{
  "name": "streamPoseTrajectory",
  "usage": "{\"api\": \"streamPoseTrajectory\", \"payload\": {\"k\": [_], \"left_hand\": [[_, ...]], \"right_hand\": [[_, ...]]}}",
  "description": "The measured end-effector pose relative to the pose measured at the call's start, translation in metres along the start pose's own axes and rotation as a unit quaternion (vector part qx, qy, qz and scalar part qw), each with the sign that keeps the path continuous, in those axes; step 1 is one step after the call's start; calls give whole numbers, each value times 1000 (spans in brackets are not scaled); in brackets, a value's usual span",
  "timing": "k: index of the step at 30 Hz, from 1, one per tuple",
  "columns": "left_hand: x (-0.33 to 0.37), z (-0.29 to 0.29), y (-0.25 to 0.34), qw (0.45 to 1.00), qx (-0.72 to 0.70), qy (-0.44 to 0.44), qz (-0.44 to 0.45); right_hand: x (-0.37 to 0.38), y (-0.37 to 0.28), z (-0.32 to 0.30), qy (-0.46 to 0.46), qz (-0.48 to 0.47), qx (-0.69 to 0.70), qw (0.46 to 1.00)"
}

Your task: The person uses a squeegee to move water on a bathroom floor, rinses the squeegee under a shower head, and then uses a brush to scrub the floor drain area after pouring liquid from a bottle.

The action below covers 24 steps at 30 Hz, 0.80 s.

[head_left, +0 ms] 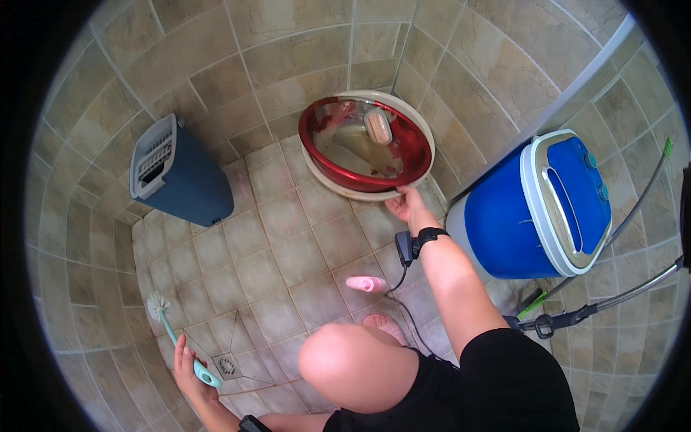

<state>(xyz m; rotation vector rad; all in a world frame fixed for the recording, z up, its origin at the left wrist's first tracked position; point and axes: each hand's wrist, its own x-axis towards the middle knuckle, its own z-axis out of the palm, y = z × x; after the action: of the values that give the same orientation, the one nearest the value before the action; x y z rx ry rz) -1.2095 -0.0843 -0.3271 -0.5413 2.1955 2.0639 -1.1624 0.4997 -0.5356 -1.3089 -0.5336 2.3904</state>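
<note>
My left hand (188, 371) is closed round the mint-green handle of a cleaning brush (168, 327), whose round white bristle head points away from me, close to the left wall. Ahead of me, my right hand (405, 205) grips the near rim of the basins in the far corner. A shiny red basin (324, 169) rests tilted inside a whitish basin (347, 192); which rim the fingers hold is hard to tell. Inside the red basin lie a small pinkish-beige oblong thing (378, 127) with a pale edge and some murky water or residue.
A dark blue mop bucket (191, 180) with a grey slotted top stands by the left wall. To the right is a blue-and-white mini washing machine (504, 209). A pink bottle (366, 284) is on the tiled floor before my pink slipper (385, 327). A floor drain (226, 366) lies near the brush.
</note>
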Motion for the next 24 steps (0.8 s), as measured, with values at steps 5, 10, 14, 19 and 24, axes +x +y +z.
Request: {"api": "streamPoseTrajectory", "payload": {"k": [5, 10, 14, 19, 24], "left_hand": [[-9, 0, 4, 999, -7, 35, -18], [-12, -2, 7, 998, -14, 66, -16], [-5, -2, 1, 999, -16, 34, -8], [0, 0, 2, 999, 7, -35, -12], [-2, 8, 3, 999, -8, -40, -20]], "right_hand": [[9, 9, -28, 2, 94, 26, 995], [-27, 4, -31, -5, 89, 22, 996], [-54, -16, -50, -30, 85, -36, 995], [-85, -20, -57, -5, 61, -122, 991], [-89, -11, -85, 72, 9, -221, 973]]}}
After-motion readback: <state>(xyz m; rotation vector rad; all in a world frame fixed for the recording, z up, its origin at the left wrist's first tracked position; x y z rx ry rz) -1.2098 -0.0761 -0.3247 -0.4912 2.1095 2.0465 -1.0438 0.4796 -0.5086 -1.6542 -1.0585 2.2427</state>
